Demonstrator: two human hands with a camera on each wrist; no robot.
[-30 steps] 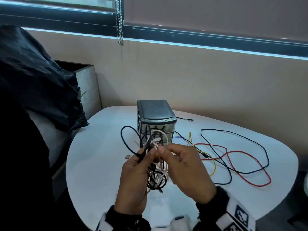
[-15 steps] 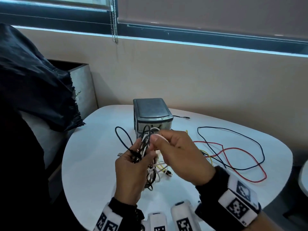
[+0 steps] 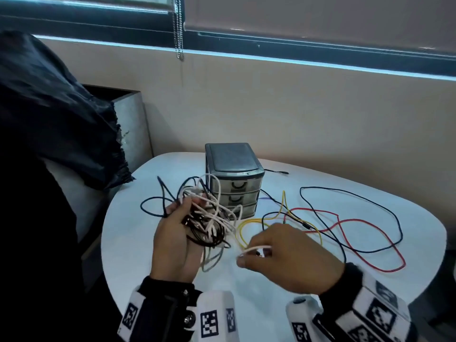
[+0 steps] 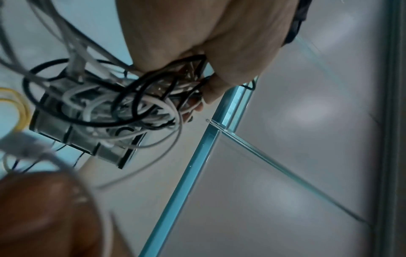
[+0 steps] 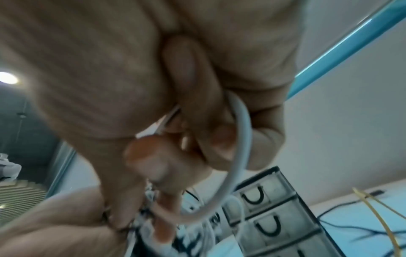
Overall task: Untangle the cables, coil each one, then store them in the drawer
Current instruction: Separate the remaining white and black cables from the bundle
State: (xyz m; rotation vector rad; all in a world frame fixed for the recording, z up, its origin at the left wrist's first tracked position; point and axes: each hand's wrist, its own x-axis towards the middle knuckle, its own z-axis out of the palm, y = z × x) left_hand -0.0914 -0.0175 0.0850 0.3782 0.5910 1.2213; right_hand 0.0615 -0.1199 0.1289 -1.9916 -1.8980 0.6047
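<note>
My left hand [image 3: 176,240] grips a tangled bundle of black and white cables [image 3: 207,223] above the white table [image 3: 148,255], in front of the small grey drawer unit [image 3: 234,178]. The same bundle [image 4: 140,104] fills the left wrist view, held by curled fingers. My right hand [image 3: 283,257] sits lower and to the right, pinching the end of a white cable [image 3: 254,249] that runs back to the tangle. In the right wrist view that white cable [image 5: 239,153] loops round the fingers. All three drawers [image 5: 261,208] are closed.
Loose red [image 3: 357,233], yellow [image 3: 249,225] and dark blue [image 3: 370,215] cables lie spread on the table right of the drawer unit. A black bag [image 3: 54,114] and a grey bin [image 3: 130,124] stand at the left. The wall is close behind.
My right hand has pulled away from the bundle, down and to the right, drawing a white cable end out. The left hand keeps the tangle, now slightly left of the drawers.
</note>
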